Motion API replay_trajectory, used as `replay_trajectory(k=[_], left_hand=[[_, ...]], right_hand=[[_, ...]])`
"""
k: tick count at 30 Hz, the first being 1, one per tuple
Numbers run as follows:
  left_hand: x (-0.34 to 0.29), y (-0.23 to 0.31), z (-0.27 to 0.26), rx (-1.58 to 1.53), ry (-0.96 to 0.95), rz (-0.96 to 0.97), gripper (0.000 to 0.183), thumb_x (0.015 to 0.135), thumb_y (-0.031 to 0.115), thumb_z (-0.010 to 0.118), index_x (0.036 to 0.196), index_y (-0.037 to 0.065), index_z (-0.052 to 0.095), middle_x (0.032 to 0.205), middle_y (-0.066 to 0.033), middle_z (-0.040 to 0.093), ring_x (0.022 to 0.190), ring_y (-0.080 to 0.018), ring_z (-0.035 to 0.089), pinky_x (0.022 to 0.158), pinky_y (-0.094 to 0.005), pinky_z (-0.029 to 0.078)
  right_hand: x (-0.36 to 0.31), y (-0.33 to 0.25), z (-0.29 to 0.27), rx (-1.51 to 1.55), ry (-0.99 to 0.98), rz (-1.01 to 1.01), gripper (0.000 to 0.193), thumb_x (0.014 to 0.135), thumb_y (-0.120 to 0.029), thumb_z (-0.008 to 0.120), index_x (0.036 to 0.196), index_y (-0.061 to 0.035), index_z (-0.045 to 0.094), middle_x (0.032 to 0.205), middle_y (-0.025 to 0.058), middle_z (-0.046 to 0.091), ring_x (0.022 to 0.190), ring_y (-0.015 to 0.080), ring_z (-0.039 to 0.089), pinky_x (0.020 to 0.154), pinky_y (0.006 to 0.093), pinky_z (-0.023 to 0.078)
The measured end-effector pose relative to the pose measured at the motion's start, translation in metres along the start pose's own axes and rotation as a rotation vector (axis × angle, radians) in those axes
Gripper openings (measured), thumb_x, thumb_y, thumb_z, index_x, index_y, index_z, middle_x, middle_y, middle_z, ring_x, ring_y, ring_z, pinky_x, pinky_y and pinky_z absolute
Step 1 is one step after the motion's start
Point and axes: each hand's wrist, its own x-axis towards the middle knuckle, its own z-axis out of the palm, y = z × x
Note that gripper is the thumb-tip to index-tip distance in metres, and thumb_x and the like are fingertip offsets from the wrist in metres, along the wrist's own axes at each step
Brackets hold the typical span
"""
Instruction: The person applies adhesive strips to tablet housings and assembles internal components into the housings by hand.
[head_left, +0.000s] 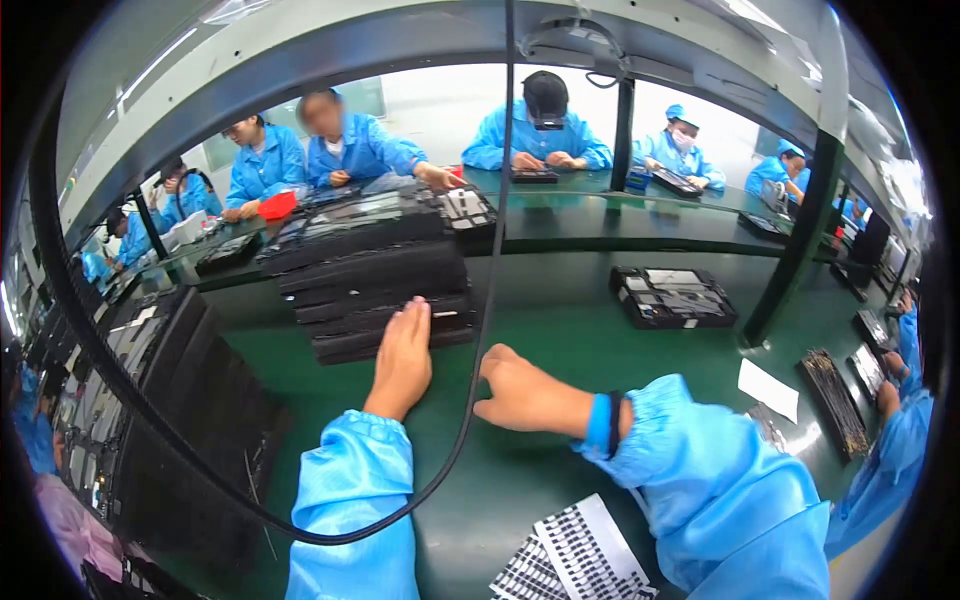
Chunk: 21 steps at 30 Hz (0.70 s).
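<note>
A tall stack of black foam trays (385,285) stands on the green table ahead of me, slightly left. My left hand (403,355) reaches up to its front, fingers stretched out and together, the tips against or just before the lower trays. My right hand (528,390) is over the table to the right of the stack, its fingers curled in. Whatever they may hold is hidden from view. A black cable (478,375) hangs down in front, passing close by the right fingertips. Below the right hand lie white sheets (590,550) with rows of black marks.
Another pile of black trays (190,400) rises at the left. One tray with parts (672,297) sits to the right, near a dark post (790,260). A white paper (768,390) and a long dark tray (833,400) lie farther right. Several co-workers in blue sit across the tables.
</note>
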Motion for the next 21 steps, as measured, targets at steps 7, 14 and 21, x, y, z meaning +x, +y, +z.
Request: replay_trajectory(k=[7, 14, 21], left_hand=[[0.015, -0.001, 0.008, 0.026, 0.079, -0.039, 0.043, 0.068, -0.009, 0.044, 0.111, -0.009, 0.046, 0.111, -0.0246, 0.05, 0.103, -0.0382, 0.048, 0.091, -0.0435, 0.036], [0.002, -0.003, -0.036, 0.02, -0.076, -0.127, 0.05, 0.069, -0.004, 0.05, 0.119, -0.001, 0.045, 0.126, -0.0146, 0.043, 0.117, -0.0325, 0.039, 0.099, -0.04, 0.028], [-0.041, 0.19, -0.183, -0.433, -0.621, -0.023, 0.028, 0.066, 0.019, 0.069, 0.088, 0.003, 0.061, 0.087, -0.0131, 0.056, 0.081, -0.0301, 0.054, 0.073, -0.0407, 0.043]], right_hand=[[-0.102, -0.01, -0.095, -0.037, -0.076, 0.045, 0.034, 0.073, -0.014, 0.063, 0.099, 0.005, 0.054, 0.098, 0.0166, 0.05, 0.092, 0.0289, 0.054, 0.079, 0.0353, 0.045], [-0.205, -0.021, -0.12, 0.122, 0.053, 0.06, 0.024, 0.074, -0.008, 0.062, 0.096, 0.0021, 0.056, 0.093, 0.0129, 0.058, 0.084, 0.0262, 0.058, 0.077, 0.0334, 0.046], [-0.258, -0.019, -0.055, 0.09, 0.084, -0.283, 0.027, 0.07, -0.003, 0.064, 0.095, 0.0036, 0.057, 0.099, 0.0153, 0.056, 0.091, 0.03, 0.055, 0.08, 0.0369, 0.046]])
